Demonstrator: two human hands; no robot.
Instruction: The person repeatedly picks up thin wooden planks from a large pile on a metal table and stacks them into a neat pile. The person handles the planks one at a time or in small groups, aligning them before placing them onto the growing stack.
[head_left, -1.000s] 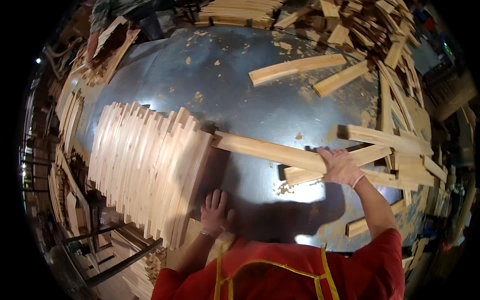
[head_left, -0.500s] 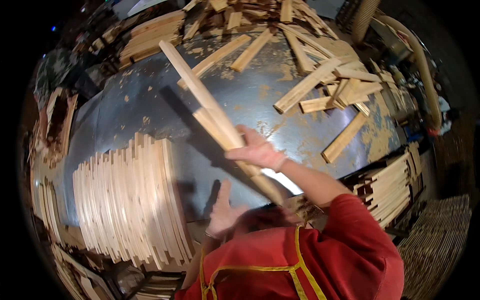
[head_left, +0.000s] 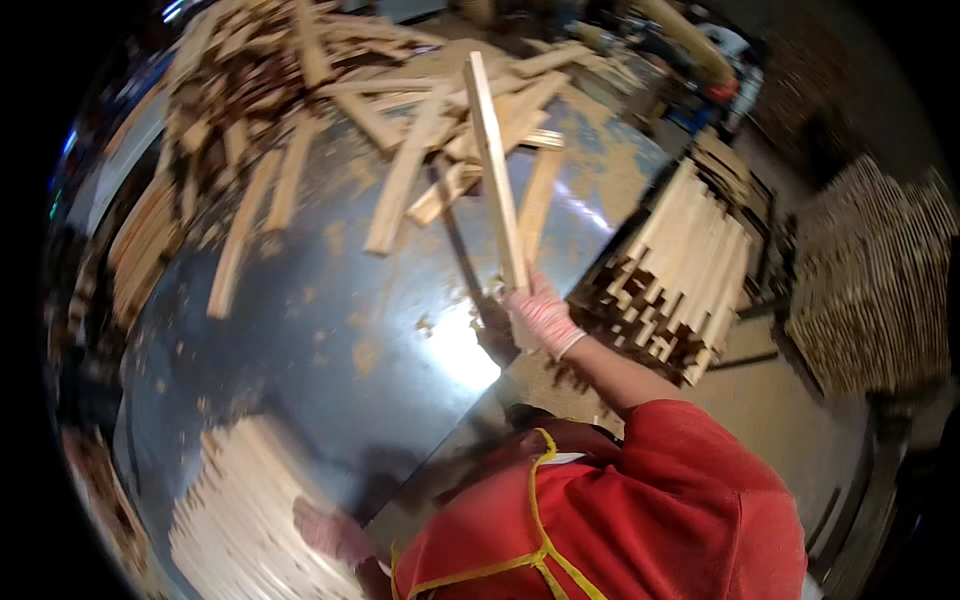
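Observation:
My right hand (head_left: pixel 545 315), in a pale pinkish work glove, is closed around the lower end of a wooden strip (head_left: pixel 493 160). The strip slants up and away over the metal table (head_left: pixel 290 350). Low on the left, my left hand (head_left: pixel 330 532), gloved too, is at the right side of a row of wooden strips (head_left: pixel 245 505) laid side by side. Blur hides its fingers, so I cannot tell whether it grips any of them.
Loose strips (head_left: pixel 410 170) lie scattered across the far part of the table, beside a large heap of wood pieces (head_left: pixel 250 80). At the right edge stands a stack of strips (head_left: pixel 680 270). Further right is a tall stack of thin slats (head_left: pixel 870 280). Sawdust patches mark the tabletop.
The view has turned right. My right hand now holds one strip, where two overlapping strips appeared before. My left hand, spread in the air before, has moved to the row of strips.

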